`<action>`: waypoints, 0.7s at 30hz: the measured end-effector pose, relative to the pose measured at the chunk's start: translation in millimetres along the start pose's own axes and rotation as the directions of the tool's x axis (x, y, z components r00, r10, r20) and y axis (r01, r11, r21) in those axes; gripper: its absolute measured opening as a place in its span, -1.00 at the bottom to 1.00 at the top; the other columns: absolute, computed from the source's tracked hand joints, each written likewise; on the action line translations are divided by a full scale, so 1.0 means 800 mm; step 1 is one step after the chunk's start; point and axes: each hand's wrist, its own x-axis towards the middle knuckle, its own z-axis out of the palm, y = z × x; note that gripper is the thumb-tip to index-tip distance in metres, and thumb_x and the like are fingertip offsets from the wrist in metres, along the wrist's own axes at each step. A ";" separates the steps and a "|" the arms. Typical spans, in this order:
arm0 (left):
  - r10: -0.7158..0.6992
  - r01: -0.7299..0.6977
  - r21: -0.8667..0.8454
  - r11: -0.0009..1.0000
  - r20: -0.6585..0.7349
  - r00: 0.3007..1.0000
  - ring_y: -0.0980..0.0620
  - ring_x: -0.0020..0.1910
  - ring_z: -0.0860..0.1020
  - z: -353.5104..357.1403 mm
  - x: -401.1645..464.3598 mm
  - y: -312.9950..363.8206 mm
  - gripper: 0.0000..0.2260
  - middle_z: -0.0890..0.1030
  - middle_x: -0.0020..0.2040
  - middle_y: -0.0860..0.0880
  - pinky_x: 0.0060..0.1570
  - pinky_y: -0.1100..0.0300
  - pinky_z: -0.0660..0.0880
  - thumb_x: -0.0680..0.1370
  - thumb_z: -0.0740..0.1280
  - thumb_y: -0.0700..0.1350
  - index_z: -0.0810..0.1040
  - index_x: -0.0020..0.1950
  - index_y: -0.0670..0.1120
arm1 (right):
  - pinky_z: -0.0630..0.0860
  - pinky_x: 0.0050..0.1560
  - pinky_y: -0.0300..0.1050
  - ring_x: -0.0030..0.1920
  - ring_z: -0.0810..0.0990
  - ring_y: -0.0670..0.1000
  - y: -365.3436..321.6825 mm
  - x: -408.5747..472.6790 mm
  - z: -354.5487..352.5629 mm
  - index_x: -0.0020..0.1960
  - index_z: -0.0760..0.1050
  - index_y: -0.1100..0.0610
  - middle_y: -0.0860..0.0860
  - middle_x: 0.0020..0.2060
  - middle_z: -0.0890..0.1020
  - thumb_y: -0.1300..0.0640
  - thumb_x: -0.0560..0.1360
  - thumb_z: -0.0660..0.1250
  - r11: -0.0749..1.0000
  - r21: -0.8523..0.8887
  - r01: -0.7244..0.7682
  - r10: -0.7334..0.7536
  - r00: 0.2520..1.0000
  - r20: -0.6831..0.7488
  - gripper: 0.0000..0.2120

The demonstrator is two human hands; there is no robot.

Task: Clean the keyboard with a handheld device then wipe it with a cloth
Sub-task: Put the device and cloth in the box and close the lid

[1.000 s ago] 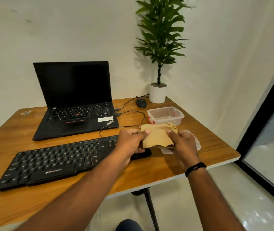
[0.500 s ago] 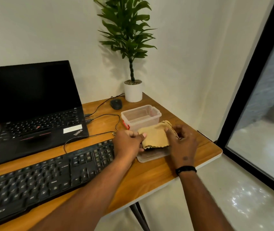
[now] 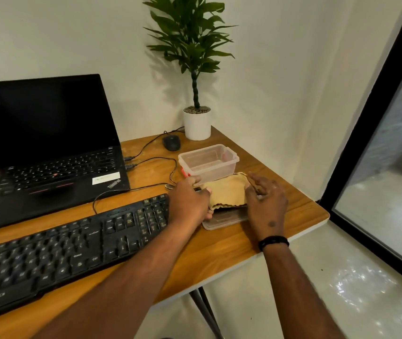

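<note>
Your left hand pinches the near left edge of the tan cloth, while your right hand rests on its right edge with fingers loosely spread, gripping nothing; the cloth lies between them on a clear lid, just right of the black keyboard. On the wooden table you have one cloth, one keyboard, one laptop, one clear box, one mouse and one potted plant.
</note>
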 end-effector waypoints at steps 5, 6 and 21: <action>0.044 -0.045 0.036 0.998 0.044 0.998 0.06 -0.50 0.64 0.000 0.000 -0.003 -0.69 0.69 -0.23 -0.12 -0.43 0.19 0.63 0.66 0.30 -0.21 0.54 0.41 -0.09 | 0.40 0.14 -0.19 0.18 0.50 0.04 0.001 -0.001 0.005 0.24 0.60 0.13 0.09 0.16 0.60 0.06 0.59 0.29 0.994 -0.105 -0.026 0.031 0.999 0.044 -0.72; 0.040 -0.042 0.041 0.998 0.046 0.998 0.05 -0.50 0.64 0.000 0.000 -0.002 -0.69 0.69 -0.24 -0.12 -0.42 0.19 0.63 0.66 0.30 -0.21 0.55 0.41 -0.10 | 0.39 0.14 -0.19 0.18 0.50 0.04 0.001 -0.001 0.005 0.24 0.60 0.14 0.09 0.15 0.61 0.05 0.59 0.29 0.994 -0.107 -0.025 0.030 0.999 0.044 -0.71; 0.204 -0.200 0.088 0.976 -0.040 0.978 0.06 -0.46 0.65 -0.069 -0.033 -0.007 -0.67 0.70 -0.24 -0.03 -0.44 0.26 0.57 0.66 0.33 -0.12 0.52 0.44 0.01 | 0.57 0.13 0.02 0.26 0.46 0.07 -0.012 -0.006 0.000 0.38 0.45 0.07 0.09 0.27 0.50 -0.18 0.50 0.34 0.997 -0.052 0.057 -0.058 0.998 -0.020 -0.46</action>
